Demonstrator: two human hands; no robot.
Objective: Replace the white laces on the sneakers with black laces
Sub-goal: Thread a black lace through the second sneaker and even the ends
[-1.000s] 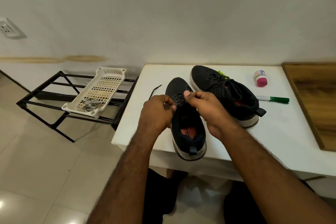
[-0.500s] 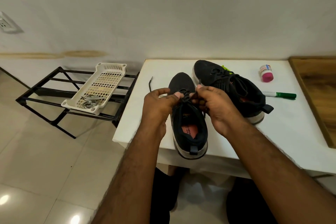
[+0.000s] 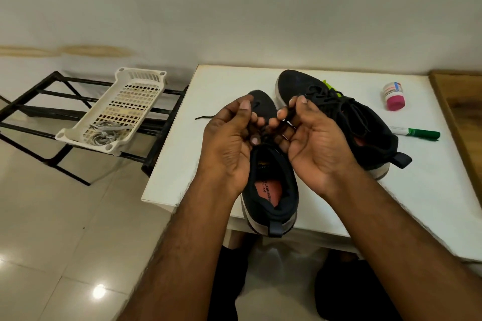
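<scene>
A black sneaker (image 3: 271,190) lies heel toward me at the white table's (image 3: 391,203) front edge. My left hand (image 3: 229,143) and my right hand (image 3: 313,143) are raised over its tongue, palms turned toward me, each pinching a strand of the black lace (image 3: 263,133) between thumb and fingers. One free end of the lace (image 3: 206,116) trails left across the table. The second black sneaker (image 3: 347,117), laced in black, lies behind and to the right. The removed white laces (image 3: 104,133) lie in a white basket.
The white plastic basket (image 3: 140,91) rests on a black metal rack (image 3: 39,112) left of the table. A pink-capped small bottle (image 3: 394,96) and a green marker (image 3: 417,133) lie on the table's right side. A wooden board (image 3: 464,122) borders the right edge.
Both hands have rolled palms-up and lifted slightly, drawing the lace strands up from the eyelets. The camera has tilted, and the lace end on the left now lies flatter on the table.
</scene>
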